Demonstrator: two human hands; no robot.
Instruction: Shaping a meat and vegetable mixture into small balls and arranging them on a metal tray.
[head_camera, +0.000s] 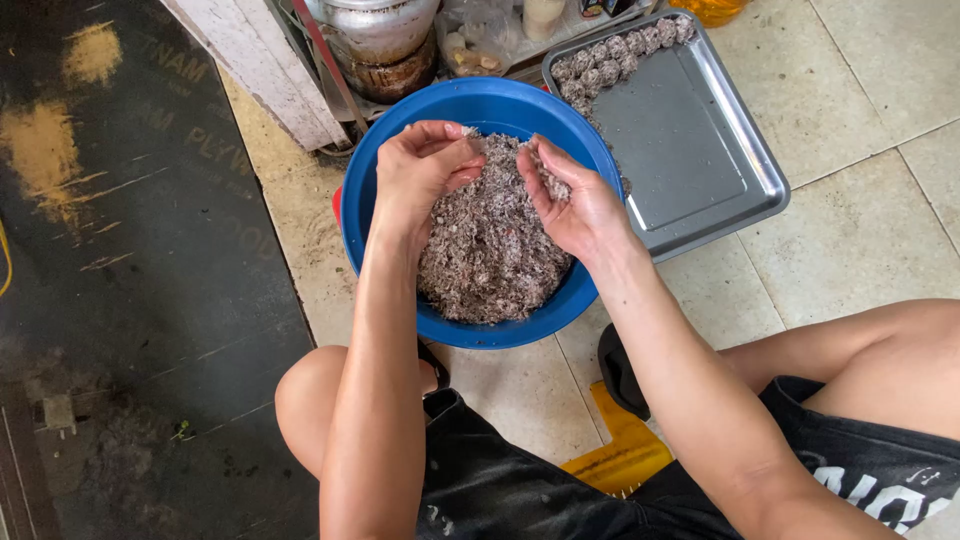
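Mixture: we see a grey-brown crumbly mixture (490, 250) heaped in a blue bowl (380, 250) on the tiled floor, between our knees and a metal tray.
Left hand: our left hand (420, 165) hangs over the far side of the heap, fingers curled in and pinched on a small clump of mixture.
Right hand: our right hand (570, 200) is cupped palm-up beside it, half open, with a lump of mixture lying on the fingers.
Spill risk: we judge that loose crumbs could fall from the cupped right hand past the bowl's rim onto the floor tiles (850, 240), since the hand sits near that edge.
Crumbling risk: the mixture looks dry; a lump pressed too lightly may break apart.
Tray: the metal tray (700, 200) touches the bowl's right side; rolled balls (615, 55) line its far corner, and a careless elbow could knock them.
Behind: a metal pot (380, 30) stands just beyond the bowl.
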